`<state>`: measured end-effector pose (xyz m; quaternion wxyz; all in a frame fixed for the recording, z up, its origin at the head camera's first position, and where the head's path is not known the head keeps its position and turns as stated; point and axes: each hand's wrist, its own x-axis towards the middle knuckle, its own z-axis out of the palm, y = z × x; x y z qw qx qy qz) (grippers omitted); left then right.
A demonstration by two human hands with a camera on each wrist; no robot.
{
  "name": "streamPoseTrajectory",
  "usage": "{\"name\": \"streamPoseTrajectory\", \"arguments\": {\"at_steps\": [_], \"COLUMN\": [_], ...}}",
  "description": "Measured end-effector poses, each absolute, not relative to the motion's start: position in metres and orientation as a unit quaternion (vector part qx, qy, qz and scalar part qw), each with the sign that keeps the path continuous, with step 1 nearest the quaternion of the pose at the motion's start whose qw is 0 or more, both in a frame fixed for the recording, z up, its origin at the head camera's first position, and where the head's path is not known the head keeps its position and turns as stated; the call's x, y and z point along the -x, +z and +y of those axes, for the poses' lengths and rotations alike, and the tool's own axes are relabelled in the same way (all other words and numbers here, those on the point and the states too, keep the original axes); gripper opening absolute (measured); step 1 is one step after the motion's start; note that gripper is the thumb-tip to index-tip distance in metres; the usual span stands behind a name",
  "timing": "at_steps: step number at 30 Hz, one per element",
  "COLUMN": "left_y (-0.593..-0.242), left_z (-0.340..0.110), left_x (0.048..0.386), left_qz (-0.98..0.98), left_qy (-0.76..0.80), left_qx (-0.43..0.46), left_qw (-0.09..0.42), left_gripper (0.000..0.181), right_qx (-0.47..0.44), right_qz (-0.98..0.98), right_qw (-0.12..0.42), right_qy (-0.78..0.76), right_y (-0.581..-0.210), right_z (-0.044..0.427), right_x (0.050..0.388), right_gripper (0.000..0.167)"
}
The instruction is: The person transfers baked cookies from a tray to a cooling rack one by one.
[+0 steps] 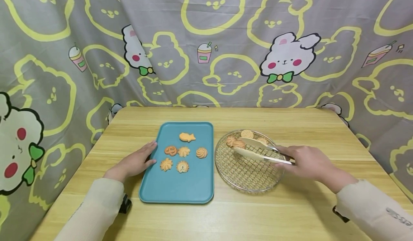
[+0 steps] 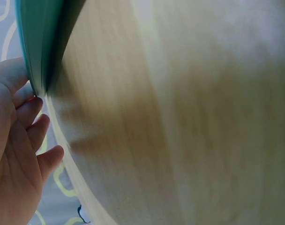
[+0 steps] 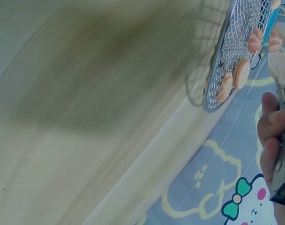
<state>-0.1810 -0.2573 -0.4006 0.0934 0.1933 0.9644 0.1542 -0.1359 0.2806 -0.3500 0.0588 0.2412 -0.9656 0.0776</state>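
Observation:
My right hand (image 1: 306, 162) holds metal tongs (image 1: 277, 159) with pale beige tips over the round wire rack (image 1: 251, 176). Between the tips is a piped cookie (image 1: 239, 145); whether they pinch it I cannot tell. Beside it lies another piped cookie (image 1: 230, 140). Farther back on the rack are a round cracker (image 1: 247, 134) and a cookie (image 1: 262, 140) partly hidden by the tongs. My left hand (image 1: 133, 160) touches the left edge of the blue-green tray (image 1: 177, 191) with its fingers extended. In the left wrist view, the fingertips (image 2: 41, 123) are beside the tray's side.
On the tray lie a fish-shaped cookie (image 1: 187, 137), a pretzel-shaped cookie (image 1: 170, 150), a swirl cookie (image 1: 201, 153) and several other cookies. Tray and rack stand side by side on a wooden table (image 1: 245, 216). A patterned curtain (image 1: 180, 80) hangs behind.

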Motion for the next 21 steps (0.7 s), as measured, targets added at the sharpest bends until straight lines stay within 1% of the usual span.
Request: {"name": "streamPoseTrajectory", "arguments": {"at_steps": [5, 11, 21], "left_y": [-0.4, -0.4, -0.4], "left_z": [-0.257, -0.257, -0.257], "left_x": [0.181, 0.182, 0.181], "left_qz": [0.964, 0.965, 0.965], "left_qy": [0.154, 0.152, 0.154], "left_qx": [-0.192, -0.191, -0.189], "left_qw": [0.098, 0.098, 0.101], "left_gripper": [0.068, 0.068, 0.067], "right_qx": [-0.239, -0.231, -0.223], "right_qz": [-0.967, -0.969, -0.973], "right_qw": [0.053, 0.055, 0.037], "right_qy": [0.073, 0.07, 0.057], "right_y": [-0.35, -0.353, -0.35], "right_z": [0.289, 0.301, 0.318], "right_x": [0.134, 0.13, 0.124], "right_gripper": [0.064, 0.059, 0.059]}}
